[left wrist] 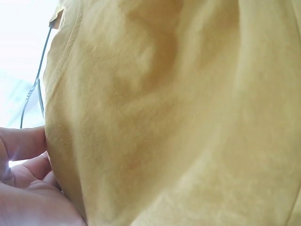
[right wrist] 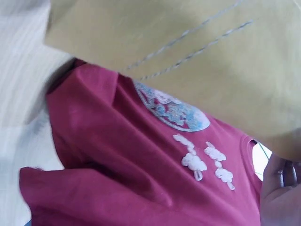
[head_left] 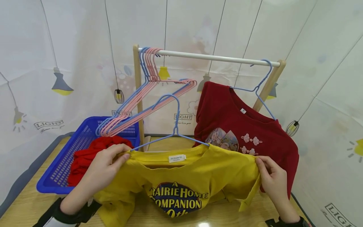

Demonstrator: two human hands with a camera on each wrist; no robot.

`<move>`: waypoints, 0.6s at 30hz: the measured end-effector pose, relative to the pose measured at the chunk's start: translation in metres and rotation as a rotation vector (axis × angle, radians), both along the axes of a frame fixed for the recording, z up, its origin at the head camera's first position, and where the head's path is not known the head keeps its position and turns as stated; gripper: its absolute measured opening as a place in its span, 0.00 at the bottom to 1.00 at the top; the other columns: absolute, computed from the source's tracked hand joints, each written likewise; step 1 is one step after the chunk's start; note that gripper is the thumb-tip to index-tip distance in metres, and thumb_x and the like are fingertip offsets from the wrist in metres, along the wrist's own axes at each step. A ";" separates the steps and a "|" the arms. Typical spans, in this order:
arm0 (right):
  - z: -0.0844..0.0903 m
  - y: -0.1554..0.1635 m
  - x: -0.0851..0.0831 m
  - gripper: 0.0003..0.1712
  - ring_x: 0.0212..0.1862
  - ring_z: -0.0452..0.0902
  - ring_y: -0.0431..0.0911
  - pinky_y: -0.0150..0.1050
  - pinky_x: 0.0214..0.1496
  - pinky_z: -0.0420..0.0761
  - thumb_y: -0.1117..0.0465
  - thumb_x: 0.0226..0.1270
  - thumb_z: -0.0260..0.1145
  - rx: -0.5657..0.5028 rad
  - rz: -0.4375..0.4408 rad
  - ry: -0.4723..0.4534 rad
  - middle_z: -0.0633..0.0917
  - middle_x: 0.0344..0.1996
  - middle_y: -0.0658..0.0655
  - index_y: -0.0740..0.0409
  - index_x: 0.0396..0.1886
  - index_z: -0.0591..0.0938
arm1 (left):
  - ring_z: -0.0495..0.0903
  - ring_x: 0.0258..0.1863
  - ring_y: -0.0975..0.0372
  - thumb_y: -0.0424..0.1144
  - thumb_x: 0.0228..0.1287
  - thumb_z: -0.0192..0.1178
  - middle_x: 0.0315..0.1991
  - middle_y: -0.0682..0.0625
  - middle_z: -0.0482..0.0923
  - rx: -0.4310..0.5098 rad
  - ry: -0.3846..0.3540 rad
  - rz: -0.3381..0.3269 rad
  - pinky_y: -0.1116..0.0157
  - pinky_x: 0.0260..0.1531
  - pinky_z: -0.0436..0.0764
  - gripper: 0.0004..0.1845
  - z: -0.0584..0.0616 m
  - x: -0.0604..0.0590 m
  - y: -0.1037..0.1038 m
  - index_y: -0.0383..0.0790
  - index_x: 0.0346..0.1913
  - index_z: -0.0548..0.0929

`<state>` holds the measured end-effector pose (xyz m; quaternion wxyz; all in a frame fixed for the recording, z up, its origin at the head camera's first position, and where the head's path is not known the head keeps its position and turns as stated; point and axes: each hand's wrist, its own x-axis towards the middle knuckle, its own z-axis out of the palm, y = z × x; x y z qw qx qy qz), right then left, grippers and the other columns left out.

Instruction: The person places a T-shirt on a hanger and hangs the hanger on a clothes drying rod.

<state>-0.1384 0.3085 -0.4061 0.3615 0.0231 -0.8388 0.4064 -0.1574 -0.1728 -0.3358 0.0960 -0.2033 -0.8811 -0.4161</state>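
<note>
Both hands are up at the shoulders of the yellow T-shirt (head_left: 181,176), which is spreading out just above the counter (head_left: 25,205) in front of the wooden rack (head_left: 137,82). The left hand (head_left: 103,168) is pinching the shirt's left shoulder seam, fingers curled over the cloth, and its grip is closed on the fabric; the left wrist view is showing those fingers (left wrist: 23,160) pressing against yellow cloth. The right hand (head_left: 270,178) is gripping the other shoulder the same way, thumb and fingers folding the edge between them. A blue hanger (head_left: 174,126) is sitting inside the neck opening, its hook standing up free above the collar, not on the white rail (head_left: 210,57).

To the right, a dark red T-shirt (head_left: 244,132) is hanging from another blue hanger (head_left: 259,85) hooked on the rail, and the right wrist view is catching its floral print just beside the yellow cloth. On the left end of the rail a bunch of pink and blue hangers (head_left: 147,94) is dangling. Below them a blue basket (head_left: 56,176) is sitting on the counter, holding a bundle of red clothing (head_left: 90,154).
</note>
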 end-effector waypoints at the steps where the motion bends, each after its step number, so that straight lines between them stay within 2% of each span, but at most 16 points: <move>1: -0.002 0.002 0.001 0.05 0.24 0.74 0.34 0.22 0.29 0.75 0.73 0.72 0.66 -0.002 -0.003 -0.018 0.83 0.30 0.32 0.65 0.40 0.87 | 0.75 0.34 0.59 0.29 0.75 0.59 0.38 0.51 0.80 0.003 -0.001 -0.001 0.64 0.32 0.78 0.08 0.000 0.000 0.000 0.36 0.50 0.85; 5: -0.007 0.008 0.004 0.04 0.23 0.74 0.37 0.25 0.26 0.75 0.69 0.74 0.66 -0.008 -0.009 -0.117 0.84 0.26 0.36 0.62 0.41 0.87 | 0.74 0.33 0.59 0.29 0.75 0.59 0.37 0.51 0.80 0.009 0.001 -0.002 0.64 0.32 0.77 0.07 -0.001 0.001 0.001 0.36 0.50 0.85; 10: -0.014 0.013 0.011 0.06 0.26 0.78 0.36 0.26 0.28 0.77 0.65 0.76 0.65 -0.004 0.026 -0.223 0.87 0.28 0.39 0.62 0.44 0.87 | 0.74 0.33 0.60 0.28 0.74 0.60 0.37 0.52 0.80 0.013 0.014 -0.018 0.65 0.32 0.77 0.07 -0.003 0.001 0.002 0.37 0.49 0.86; 18: -0.026 0.023 0.015 0.04 0.27 0.80 0.34 0.26 0.28 0.77 0.67 0.74 0.67 0.135 0.035 -0.270 0.88 0.27 0.49 0.58 0.43 0.87 | 0.73 0.32 0.61 0.27 0.72 0.61 0.33 0.55 0.77 0.004 0.063 -0.049 0.64 0.31 0.76 0.06 -0.004 0.000 0.009 0.38 0.44 0.86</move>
